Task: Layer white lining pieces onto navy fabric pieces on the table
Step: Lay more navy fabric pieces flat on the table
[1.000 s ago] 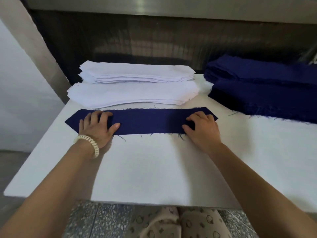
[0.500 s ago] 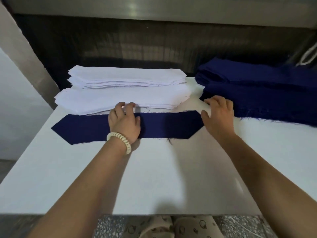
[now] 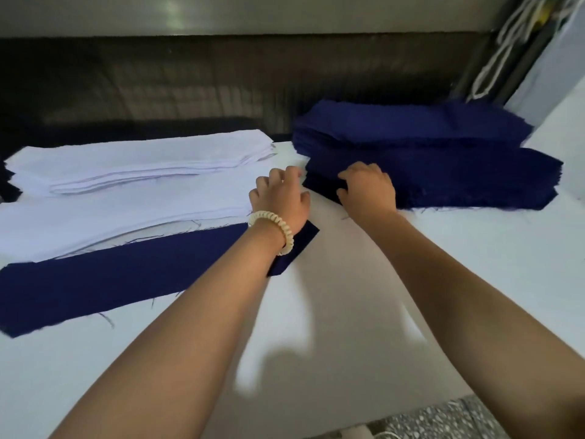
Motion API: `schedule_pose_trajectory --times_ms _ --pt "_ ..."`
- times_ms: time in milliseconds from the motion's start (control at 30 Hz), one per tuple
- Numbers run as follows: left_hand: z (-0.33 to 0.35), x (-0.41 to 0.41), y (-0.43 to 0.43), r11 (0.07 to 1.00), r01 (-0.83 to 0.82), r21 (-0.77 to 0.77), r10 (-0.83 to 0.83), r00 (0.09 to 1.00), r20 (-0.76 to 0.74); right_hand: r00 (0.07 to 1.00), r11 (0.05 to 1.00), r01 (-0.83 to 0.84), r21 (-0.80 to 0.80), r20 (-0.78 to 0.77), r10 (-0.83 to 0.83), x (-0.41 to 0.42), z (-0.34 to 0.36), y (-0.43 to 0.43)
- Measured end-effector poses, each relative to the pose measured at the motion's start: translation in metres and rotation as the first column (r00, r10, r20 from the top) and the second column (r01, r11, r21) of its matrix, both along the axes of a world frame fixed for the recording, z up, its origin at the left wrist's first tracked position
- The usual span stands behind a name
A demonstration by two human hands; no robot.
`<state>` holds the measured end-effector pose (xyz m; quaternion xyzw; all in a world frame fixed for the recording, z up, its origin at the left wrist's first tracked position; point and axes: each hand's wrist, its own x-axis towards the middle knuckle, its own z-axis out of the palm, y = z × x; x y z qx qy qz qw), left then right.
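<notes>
A single navy fabric piece (image 3: 110, 283) lies flat on the white table (image 3: 348, 312), its right tip under my left wrist. Behind it are two stacks of white lining pieces, a near stack (image 3: 126, 217) and a far stack (image 3: 142, 160). Two stacks of navy pieces sit at the right, near (image 3: 459, 179) and far (image 3: 411, 125). My left hand (image 3: 280, 198), with a bead bracelet, hovers between the white and navy stacks, fingers loosely curled, holding nothing. My right hand (image 3: 368, 188) is on the left end of the near navy stack, thumb at its edge; a grip cannot be made out.
A dark recess (image 3: 190, 83) under a metal shelf runs behind the stacks. White cords (image 3: 493, 58) hang at the back right. The table's front edge (image 3: 411, 419) is close to me, with speckled floor below it.
Both hands left the flat navy piece and moved right and back; the right hand reached the near navy stack and the left hand followed beside it. The view swung right.
</notes>
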<state>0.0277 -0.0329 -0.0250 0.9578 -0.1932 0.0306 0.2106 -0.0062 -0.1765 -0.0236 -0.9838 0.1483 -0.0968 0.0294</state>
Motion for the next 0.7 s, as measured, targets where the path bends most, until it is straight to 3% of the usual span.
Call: schedule_pose_trajectory --times_ms 300,700 --pt "-0.004 0.012 -0.039 0.995 0.065 0.072 -0.062 0.997 -0.041 1.000 0.997 0.018 -0.075 0.000 -0.018 0.009 0.009 0.001" --pt "-0.001 0.012 -0.047 0.975 0.125 -0.186 -0.130 0.991 -0.018 0.990 0.988 0.072 0.134 0.112 -0.087 0.012 0.013 -0.011"
